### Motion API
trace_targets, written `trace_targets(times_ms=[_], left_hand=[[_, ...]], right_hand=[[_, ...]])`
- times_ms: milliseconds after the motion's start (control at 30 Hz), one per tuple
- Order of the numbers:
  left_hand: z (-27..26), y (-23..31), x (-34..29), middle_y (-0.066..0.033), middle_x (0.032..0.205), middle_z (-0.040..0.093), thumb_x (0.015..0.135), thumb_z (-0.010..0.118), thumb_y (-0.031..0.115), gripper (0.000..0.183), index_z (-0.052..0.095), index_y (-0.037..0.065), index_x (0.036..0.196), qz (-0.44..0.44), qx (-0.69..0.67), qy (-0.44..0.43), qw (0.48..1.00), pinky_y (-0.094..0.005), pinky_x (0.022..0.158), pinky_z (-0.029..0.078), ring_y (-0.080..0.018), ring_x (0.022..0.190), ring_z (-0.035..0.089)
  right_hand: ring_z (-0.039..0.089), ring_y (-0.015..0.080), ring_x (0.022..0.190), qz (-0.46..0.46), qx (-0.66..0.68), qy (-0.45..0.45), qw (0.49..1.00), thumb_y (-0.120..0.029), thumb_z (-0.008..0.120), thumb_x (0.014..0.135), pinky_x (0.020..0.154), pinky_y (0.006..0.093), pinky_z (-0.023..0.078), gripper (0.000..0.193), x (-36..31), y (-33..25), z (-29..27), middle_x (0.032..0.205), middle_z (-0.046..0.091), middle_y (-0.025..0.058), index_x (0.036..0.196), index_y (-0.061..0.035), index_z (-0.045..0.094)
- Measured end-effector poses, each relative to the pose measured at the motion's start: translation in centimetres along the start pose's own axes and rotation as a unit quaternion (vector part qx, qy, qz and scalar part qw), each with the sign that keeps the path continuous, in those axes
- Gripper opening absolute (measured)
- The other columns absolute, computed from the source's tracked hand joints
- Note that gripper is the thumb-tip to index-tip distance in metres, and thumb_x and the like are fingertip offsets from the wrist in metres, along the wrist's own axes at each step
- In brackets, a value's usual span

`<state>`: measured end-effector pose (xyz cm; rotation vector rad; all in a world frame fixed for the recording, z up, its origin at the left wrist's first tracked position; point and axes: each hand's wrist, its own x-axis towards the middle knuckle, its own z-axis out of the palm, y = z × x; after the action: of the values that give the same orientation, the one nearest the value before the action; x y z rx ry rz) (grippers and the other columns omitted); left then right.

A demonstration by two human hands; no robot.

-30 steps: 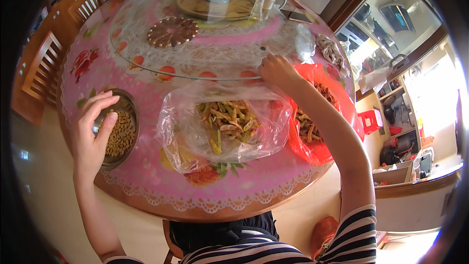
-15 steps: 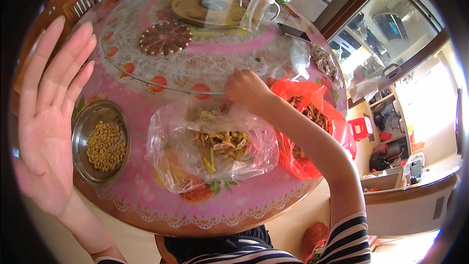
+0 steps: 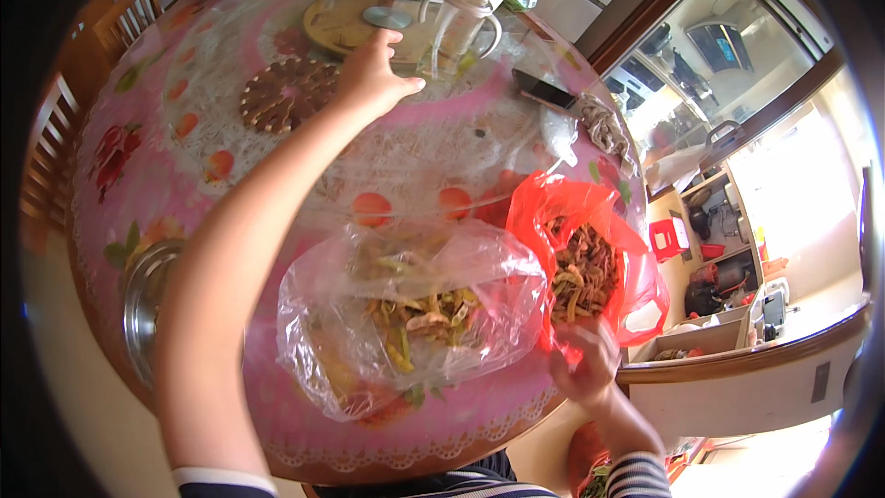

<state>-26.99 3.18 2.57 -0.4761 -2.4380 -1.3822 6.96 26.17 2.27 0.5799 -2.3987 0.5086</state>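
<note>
Two bags lie at the near edge of our round worktop (image 3: 147, 157), which is covered with a pink flowered cloth. The clear plastic bag (image 3: 415, 314) sits in the middle, spread open, with green and pale vegetable pieces inside. The red plastic bag (image 3: 581, 258) lies just to its right, touching it, mouth open, filled with brownish-green strips.

Our right hand (image 3: 585, 364) is at the lower rim of the red bag. Its fingers (image 3: 576, 341) are curled around the bag's edge and some of the strips; we cannot tell how firmly they grip.

Our left hand (image 3: 373, 74) is stretched across the worktop to the far side. The fingers are spread loosely with the thumb pointing right, and they hold nothing. The hand sits just in front of a round yellowish turntable (image 3: 346, 23) and just left of a clear jug with handles (image 3: 466, 18). We cannot tell whether the fingertips touch the turntable.

A dark round trivet (image 3: 286, 92) lies to the left of that hand. A metal bowl (image 3: 143, 300) sits at the near left edge, partly hidden by our left forearm. A dark phone (image 3: 544, 89) lies to the right of the jug. Wooden chairs (image 3: 55, 138) stand at the far left.
</note>
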Motion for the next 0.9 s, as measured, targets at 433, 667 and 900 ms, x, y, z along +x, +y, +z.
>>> trace_targets(times_ms=[433,667,900], left_hand=[[11.6,-4.9,9.6,-0.0177,0.095,0.066,0.052,0.088,0.026,0.069,0.054,0.001,0.105,0.024,-0.142,0.09,0.985,-0.0363,0.082,0.051,-0.0298,0.089,0.066],[7.8,-4.3,8.4,-0.016,0.1,0.065,0.055,0.087,0.014,0.064,0.053,0.0,0.108,-0.004,-0.115,0.084,0.99,-0.0393,0.089,0.05,-0.0263,0.092,0.064],[-2.1,-8.4,9.8,-0.0159,0.106,0.064,0.056,0.088,0.032,0.072,0.054,0.002,0.112,0.036,-0.035,0.131,0.99,-0.0373,0.09,0.047,-0.0285,0.098,0.062]], right_hand=[[0.047,0.015,0.047,0.246,-0.034,0.035,0.968,-0.001,0.065,0.07,0.044,0.026,0.039,0.028,-10.2,-4.1,1.7,0.062,0.053,0.0044,0.098,0.0008,0.059],[0.046,0.0156,0.047,0.24,-0.028,0.045,0.969,0.0,0.064,0.07,0.044,0.0265,0.038,0.028,-9.8,-4.0,1.8,0.061,0.051,0.0042,0.097,0.0007,0.059],[0.047,0.0163,0.048,0.248,-0.027,0.046,0.967,0.001,0.063,0.07,0.045,0.0271,0.038,0.027,-9.4,-4.2,1.8,0.062,0.052,0.0049,0.097,0.0006,0.06]])
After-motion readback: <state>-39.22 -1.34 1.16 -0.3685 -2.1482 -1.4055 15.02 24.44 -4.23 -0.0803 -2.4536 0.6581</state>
